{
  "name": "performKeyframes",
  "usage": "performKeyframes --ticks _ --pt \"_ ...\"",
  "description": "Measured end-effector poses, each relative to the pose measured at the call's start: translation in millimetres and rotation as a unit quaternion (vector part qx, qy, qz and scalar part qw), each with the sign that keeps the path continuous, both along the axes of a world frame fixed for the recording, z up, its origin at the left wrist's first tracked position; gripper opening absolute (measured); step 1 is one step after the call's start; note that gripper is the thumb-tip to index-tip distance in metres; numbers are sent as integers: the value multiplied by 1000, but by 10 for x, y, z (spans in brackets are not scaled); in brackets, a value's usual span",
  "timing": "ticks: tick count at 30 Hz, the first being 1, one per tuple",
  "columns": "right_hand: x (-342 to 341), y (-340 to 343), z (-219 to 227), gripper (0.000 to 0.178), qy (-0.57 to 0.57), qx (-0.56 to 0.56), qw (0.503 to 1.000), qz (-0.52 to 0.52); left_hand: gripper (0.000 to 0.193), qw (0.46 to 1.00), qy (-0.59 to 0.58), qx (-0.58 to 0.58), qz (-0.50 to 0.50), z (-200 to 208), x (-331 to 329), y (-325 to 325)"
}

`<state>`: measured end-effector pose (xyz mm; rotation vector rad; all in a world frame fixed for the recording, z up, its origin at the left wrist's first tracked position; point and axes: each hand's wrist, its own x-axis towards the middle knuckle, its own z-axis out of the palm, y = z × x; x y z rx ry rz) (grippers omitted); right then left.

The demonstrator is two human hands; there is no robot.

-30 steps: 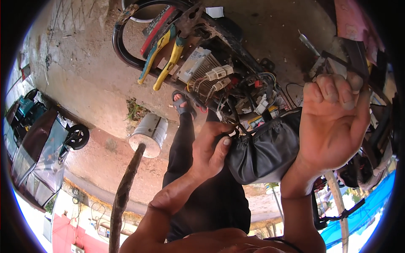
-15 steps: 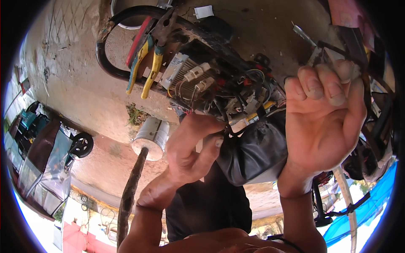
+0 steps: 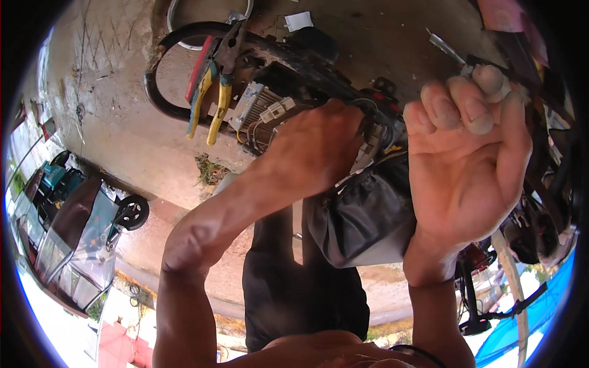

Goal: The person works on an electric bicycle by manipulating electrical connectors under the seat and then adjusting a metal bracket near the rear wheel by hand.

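Note:
My left hand point(image 3: 322, 142) is over the wiring of a vehicle frame, its back toward me and its fingers hidden beneath. Beside its wrist lies a finned metal box point(image 3: 261, 105) with a pale plug connector point(image 3: 277, 110) and thin wires. My right hand point(image 3: 463, 162) is raised, palm toward me, with curled fingers. Thumb and index finger come together around a small pale bit that I cannot make out. Between the hands sits a wrinkled black seat cover point(image 3: 362, 218). Pliers point(image 3: 219, 101) with yellow and teal handles rest on the frame, next to a red-handled tool point(image 3: 199, 70).
A curved black tube point(image 3: 152, 86) loops at the frame's far left. A metal ring point(image 3: 250, 9) and a white packet point(image 3: 299, 21) lie on the ground behind. At left stands a covered vehicle point(image 3: 76, 236) with a black wheel point(image 3: 133, 212). Blue sheeting point(image 3: 515, 328) hangs at lower right.
My left hand has moved up and right, from beside the seat cover to over the wiring. My right hand stays raised, shifted slightly left.

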<state>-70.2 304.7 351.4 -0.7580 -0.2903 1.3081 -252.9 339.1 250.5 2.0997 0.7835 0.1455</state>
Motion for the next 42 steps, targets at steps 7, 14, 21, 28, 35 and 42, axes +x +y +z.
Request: performKeyframes --ticks 7,14,21,28,35,42 --pt "-25 -1 -32 29 16 -9 1000 -25 16 981 177 62 -52 12 201 -121" --pt "3 -23 -60 33 41 4 999 19 18 986 149 -72 -32 -251 311 -138" --pt "-60 -13 -48 34 52 -2 998 23 16 984 179 -16 12 -673 256 -355" --pt "-57 -23 4 36 37 -24 999 10 17 987 145 -70 17 -437 327 -229" --pt "-111 -27 -8 37 28 -19 999 30 25 947 240 -214 27 -345 437 -43" --pt "-66 2 20 37 20 -44 999 -5 23 972 185 -136 41 -107 218 -118"
